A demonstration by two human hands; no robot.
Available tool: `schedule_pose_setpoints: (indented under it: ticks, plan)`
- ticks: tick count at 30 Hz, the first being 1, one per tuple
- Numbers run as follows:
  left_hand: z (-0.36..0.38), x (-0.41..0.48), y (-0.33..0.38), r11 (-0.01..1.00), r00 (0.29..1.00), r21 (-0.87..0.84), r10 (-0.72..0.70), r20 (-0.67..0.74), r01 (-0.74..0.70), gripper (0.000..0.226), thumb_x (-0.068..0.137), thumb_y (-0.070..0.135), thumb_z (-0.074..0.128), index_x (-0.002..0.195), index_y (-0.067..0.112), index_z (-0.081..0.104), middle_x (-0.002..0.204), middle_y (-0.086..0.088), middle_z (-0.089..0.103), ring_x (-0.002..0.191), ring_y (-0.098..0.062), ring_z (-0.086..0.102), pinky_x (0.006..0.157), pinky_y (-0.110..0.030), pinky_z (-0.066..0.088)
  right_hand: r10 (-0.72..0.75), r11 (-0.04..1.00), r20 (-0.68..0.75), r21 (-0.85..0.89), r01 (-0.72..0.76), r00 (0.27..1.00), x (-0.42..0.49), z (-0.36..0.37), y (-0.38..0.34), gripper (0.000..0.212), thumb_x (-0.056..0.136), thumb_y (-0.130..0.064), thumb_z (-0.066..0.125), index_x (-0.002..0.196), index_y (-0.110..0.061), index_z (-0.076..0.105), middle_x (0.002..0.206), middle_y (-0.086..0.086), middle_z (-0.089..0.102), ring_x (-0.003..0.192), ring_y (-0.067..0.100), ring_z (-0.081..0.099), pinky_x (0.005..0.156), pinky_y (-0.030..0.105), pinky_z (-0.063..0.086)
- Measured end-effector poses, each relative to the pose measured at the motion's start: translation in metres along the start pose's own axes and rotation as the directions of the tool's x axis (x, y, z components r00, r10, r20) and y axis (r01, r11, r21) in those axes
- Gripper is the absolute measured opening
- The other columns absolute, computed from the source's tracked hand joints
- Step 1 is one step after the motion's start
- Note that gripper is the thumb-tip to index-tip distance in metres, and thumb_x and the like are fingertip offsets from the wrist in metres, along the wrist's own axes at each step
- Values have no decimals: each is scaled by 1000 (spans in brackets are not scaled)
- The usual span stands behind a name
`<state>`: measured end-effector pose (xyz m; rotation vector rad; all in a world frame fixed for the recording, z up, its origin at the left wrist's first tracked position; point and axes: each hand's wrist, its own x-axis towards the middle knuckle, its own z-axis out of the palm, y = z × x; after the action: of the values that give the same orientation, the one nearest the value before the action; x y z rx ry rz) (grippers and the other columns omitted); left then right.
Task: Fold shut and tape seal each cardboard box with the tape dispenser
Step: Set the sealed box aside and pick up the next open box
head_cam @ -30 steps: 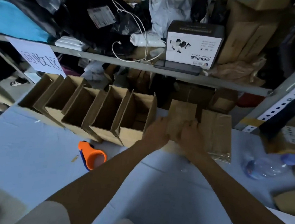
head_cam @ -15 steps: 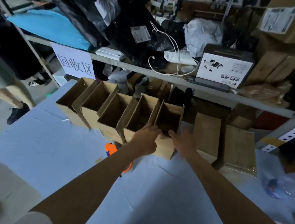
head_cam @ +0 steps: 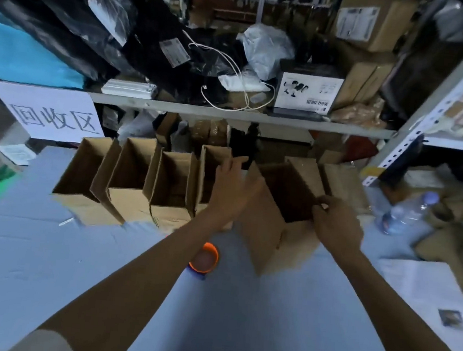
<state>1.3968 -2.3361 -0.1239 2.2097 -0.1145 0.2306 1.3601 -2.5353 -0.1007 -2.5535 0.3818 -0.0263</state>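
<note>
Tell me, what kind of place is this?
Probably a stockroom or packing area: metal shelves crammed with parcels and bags, and a row of open cardboard boxes on a table.

matt brown cardboard boxes (head_cam: pixel 129 183), glossy orange plastic tape dispenser (head_cam: pixel 205 258)

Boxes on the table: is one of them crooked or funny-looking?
Yes. The box that the left hand and right hand hold is tipped toward the camera, out of line with the upright row on its left. Its flaps are open. The tape dispenser lies partly hidden under the left arm.
</note>
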Motion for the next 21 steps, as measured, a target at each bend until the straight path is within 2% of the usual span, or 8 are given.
schedule_pose_setpoints:
  ticks: [1,3,5,6,10,14,18,21]
  plan:
    - [-1,-4,4,996,996,-54,-66,56,69,54,89,38,61,134,13,44,142,-10,37,128,-27,37,105,-43,37,-8,999,-1,-36,8,1000,-11,-4,0,30,91,-22,48,117,-22,63,105,10,66,92,30,62,79,33,47]
    - [2,-14,5,980,974,-91,-160,164,176,63,85,45,63,137,16,41,140,-7,40,128,-25,40,104,-39,39,-42,992,2,-120,42,999,-32,-8,0,30,91,-22,48,116,-24,65,105,7,67,92,26,62,74,29,44]
    - [4,-33,1,975,949,8,-216,229,220,65,83,37,66,138,13,41,134,-6,46,123,-24,47,95,-28,40,-57,988,-11,-142,55,998,-53,-8,3,32,90,-17,47,114,-26,66,103,4,67,87,22,61,72,28,43]
    - [3,-47,0,972,945,80,-232,231,219,63,83,30,67,137,11,41,132,-9,49,119,-25,50,90,-26,40,-51,994,-6,-98,51,999,-63,-7,5,34,89,-13,46,112,-25,68,102,4,67,85,21,59,71,27,41]
    - [-8,-101,-14,925,913,239,-347,213,296,52,84,15,63,132,8,44,122,-12,57,113,-30,55,91,-33,46,-116,990,-10,81,116,993,-97,12,13,36,89,-4,42,104,-17,73,99,4,69,86,20,58,69,24,38]
    - [-42,-145,-38,866,890,353,-428,159,353,40,88,7,51,128,6,45,117,-15,58,110,-33,56,86,-35,45,-201,960,79,213,180,976,-121,42,8,30,89,-2,46,95,-11,74,90,4,70,79,13,57,66,22,41]
    - [-90,-180,-70,824,873,384,-480,83,417,32,92,11,49,124,7,46,115,-17,59,103,-34,58,86,-38,47,-254,926,178,330,186,951,-147,70,-21,20,86,-5,52,85,-8,72,79,3,66,73,13,59,60,17,41]
    - [-125,-198,-87,781,855,417,-519,19,464,25,94,17,46,117,7,46,107,-14,61,96,-33,59,82,-39,49,-294,911,224,360,202,929,-162,90,-51,18,86,-8,53,77,-10,69,74,2,63,72,15,58,60,21,40]
